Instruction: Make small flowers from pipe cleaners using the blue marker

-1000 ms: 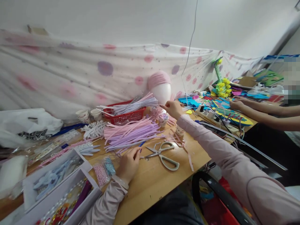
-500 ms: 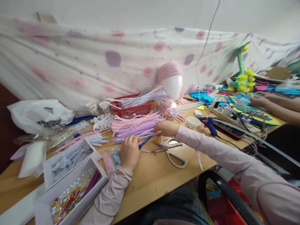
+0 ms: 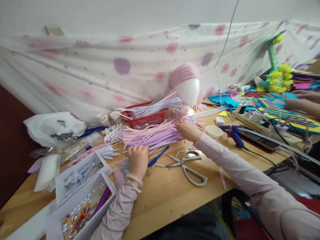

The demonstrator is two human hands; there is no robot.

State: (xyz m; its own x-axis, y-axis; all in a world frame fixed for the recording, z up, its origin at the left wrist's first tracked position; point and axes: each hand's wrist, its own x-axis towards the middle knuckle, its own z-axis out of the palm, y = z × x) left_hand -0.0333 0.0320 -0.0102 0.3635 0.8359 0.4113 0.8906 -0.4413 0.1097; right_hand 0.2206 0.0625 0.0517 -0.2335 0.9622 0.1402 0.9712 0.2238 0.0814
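A pile of pink and lilac pipe cleaners [image 3: 152,136] lies on the wooden table [image 3: 165,196]. My left hand [image 3: 138,160] rests at the pile's near left end, fingers curled on the strands. My right hand [image 3: 189,130] is at the pile's right end, fingers closed on the tips of the strands. Grey-handled scissors [image 3: 188,164] and a blue pen [image 3: 158,156] lie just in front of the pile, between my arms.
A red basket [image 3: 147,118] of pipe cleaners and a white foam head [image 3: 187,87] with a pink cap stand behind. White boxes [image 3: 82,186] of beads sit near left. A paper cup [image 3: 214,132], blue glue gun [image 3: 233,134] and phone lie right. Another person's arm [image 3: 303,106] works far right.
My right hand came back from the foam head to the right end of the pipe cleaner pile. My left hand shifted onto the pile's near end. The view swung left.
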